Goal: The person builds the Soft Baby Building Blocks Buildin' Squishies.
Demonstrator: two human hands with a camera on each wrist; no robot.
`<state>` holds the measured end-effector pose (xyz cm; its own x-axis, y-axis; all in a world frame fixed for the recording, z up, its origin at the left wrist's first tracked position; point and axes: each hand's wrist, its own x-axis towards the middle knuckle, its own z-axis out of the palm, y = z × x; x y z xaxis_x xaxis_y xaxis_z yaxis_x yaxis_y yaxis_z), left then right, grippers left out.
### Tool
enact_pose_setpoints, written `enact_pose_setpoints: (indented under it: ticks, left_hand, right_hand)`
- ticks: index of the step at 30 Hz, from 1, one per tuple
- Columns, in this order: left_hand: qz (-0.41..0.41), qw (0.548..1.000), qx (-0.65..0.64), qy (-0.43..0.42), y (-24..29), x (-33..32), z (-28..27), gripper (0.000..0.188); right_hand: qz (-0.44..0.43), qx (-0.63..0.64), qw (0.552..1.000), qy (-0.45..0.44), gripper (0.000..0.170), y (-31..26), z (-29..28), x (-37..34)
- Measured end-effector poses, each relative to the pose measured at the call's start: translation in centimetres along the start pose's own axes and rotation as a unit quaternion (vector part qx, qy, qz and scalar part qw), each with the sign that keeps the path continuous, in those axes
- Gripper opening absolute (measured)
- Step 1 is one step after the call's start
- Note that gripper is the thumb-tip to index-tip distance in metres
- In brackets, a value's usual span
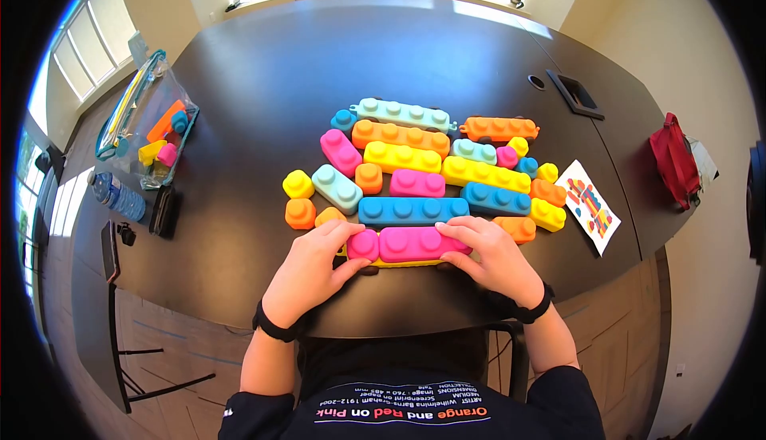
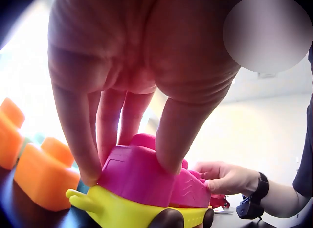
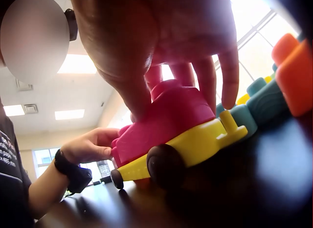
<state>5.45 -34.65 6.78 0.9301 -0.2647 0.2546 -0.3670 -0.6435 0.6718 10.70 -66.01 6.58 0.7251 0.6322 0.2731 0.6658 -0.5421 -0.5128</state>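
Note:
A yellow wheeled base (image 2: pixel 120 211) carries a small pink block (image 1: pixel 363 245) at its left and a long pink block (image 1: pixel 415 243) beside it. The left hand (image 1: pixel 313 263) grips the small pink block between thumb and fingers. At the other end, the right hand (image 1: pixel 493 258) pinches the long pink block, its thumb on the near side and fingers on the far side. Both blocks sit on the base in the right wrist view, where dark wheels (image 3: pixel 166 167) show below. Just beyond lies a long blue block (image 1: pixel 412 211).
Several coloured blocks, including a yellow one (image 1: pixel 401 157), and an orange wheeled base (image 1: pixel 499 129) spread across the dark table (image 1: pixel 263 57). A picture card (image 1: pixel 589 207) and red bag (image 1: pixel 675 161) are at the right; a bottle (image 1: pixel 118 195) and clear bag (image 1: pixel 128 133) at the left.

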Motion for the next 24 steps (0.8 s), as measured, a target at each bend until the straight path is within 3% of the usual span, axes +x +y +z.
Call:
enact_pose_setpoints:
  ticks: [12, 24]
  left_hand:
    - [-0.018, 1.000, 0.004, 0.012, 0.0, 0.0, 0.4, 0.041]
    - [-0.041, 0.999, -0.024, -0.007, -0.4, -0.1, -0.1, 0.043]
  right_hand:
    - [0.005, -0.082, 0.996, 0.035, 0.045, -0.7, -0.5, -1.2]
    - [0.047, 0.009, 0.998, 0.033, 0.040, -0.7, 0.0, -0.9]
